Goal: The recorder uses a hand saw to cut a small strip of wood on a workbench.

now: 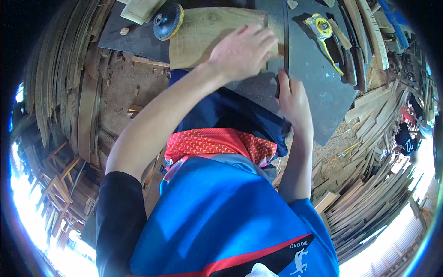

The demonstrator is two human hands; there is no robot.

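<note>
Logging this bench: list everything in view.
tabletop: 1, grey, top
board: 1, tan, on tabletop
disc: 1, black and yellow, board's corner
block: 1, cream, upper left
strip: 1, black, beside board
tape measure: 1, yellow, right of strip
long bars: several, dark, right of tape
planks: many, brown, both sides
frames: several, brown, lower left
person: at least 1, black top, far right
shirt: 1, blue, bottom centre
left grip: 1, bare, over board
right grip: 1, bare, near strip

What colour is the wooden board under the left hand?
Light brown; the wooden board shows best in head view.
</note>
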